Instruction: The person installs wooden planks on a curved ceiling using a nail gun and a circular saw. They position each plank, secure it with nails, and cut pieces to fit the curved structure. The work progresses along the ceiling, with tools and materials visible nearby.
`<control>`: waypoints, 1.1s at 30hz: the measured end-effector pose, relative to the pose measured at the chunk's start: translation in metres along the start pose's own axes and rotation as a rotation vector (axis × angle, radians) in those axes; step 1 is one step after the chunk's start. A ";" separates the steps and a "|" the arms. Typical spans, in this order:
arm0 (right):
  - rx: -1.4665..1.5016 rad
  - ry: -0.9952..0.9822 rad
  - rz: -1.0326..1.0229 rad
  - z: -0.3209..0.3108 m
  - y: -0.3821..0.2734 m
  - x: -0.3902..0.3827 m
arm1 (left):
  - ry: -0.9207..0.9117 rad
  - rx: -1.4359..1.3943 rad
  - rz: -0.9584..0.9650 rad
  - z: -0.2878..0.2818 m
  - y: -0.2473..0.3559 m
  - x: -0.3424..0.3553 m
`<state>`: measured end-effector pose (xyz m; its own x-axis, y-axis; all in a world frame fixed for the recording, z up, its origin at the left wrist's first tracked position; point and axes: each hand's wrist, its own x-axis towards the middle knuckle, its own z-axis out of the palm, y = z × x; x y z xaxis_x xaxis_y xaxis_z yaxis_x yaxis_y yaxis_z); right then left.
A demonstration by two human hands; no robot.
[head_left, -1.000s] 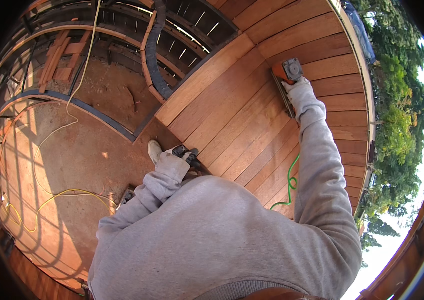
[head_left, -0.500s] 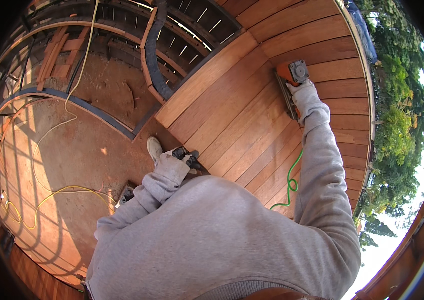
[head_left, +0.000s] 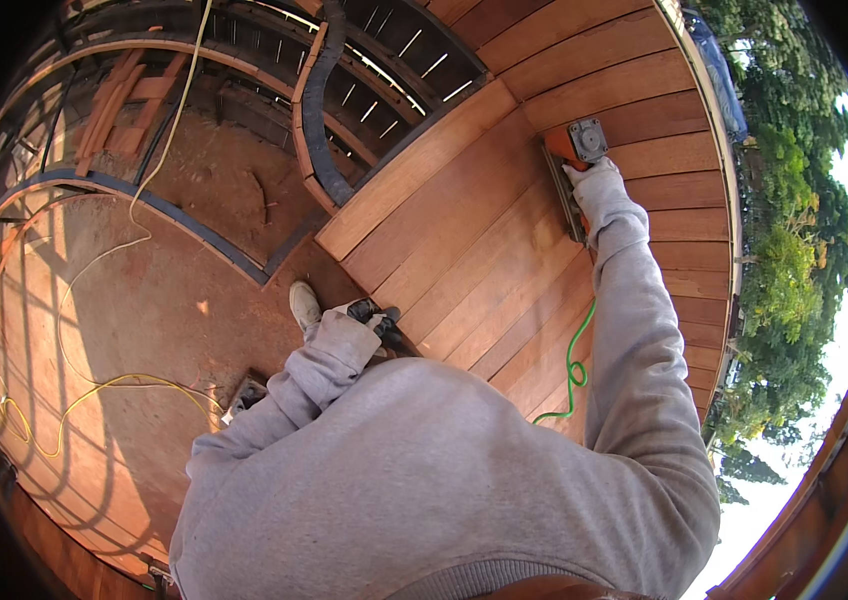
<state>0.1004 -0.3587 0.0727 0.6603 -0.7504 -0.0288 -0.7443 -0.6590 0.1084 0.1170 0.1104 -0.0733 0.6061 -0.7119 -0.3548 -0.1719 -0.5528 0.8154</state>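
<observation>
My right hand (head_left: 598, 188), in a pale glove, is stretched far out and closed on the handle of an orange-and-black nail gun (head_left: 585, 143). The nail gun rests over the reddish wooden deck boards (head_left: 464, 235), near where the long planks meet the crosswise ones. Below my right forearm a green air hose (head_left: 576, 374) loops across the planks. My left hand (head_left: 359, 312) is low at the near edge of the boards, its fingers curled around something black. What that black thing is, I cannot make out.
A curved dark frame edged with wood (head_left: 316, 120) stands over open joists at the far left. On the lower brown floor (head_left: 174, 320) lie a yellow cord (head_left: 94, 395) and a pale hose (head_left: 159, 170). My shoe (head_left: 304, 302) is beside the deck. Trees (head_left: 794, 240) stand beyond the right edge.
The nail gun and my right hand have shifted slightly left across the boards. My left hand stays at the deck edge. The whole view has moved a little.
</observation>
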 end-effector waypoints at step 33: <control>0.049 -0.013 -0.005 -0.020 -0.042 0.013 | 0.242 -0.566 -0.191 -0.008 -0.011 0.033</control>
<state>0.1426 -0.3396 0.0877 0.6627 -0.7477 -0.0423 -0.7453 -0.6640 0.0598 0.1451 0.0958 -0.0906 0.7550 -0.4691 -0.4581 0.3526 -0.2985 0.8869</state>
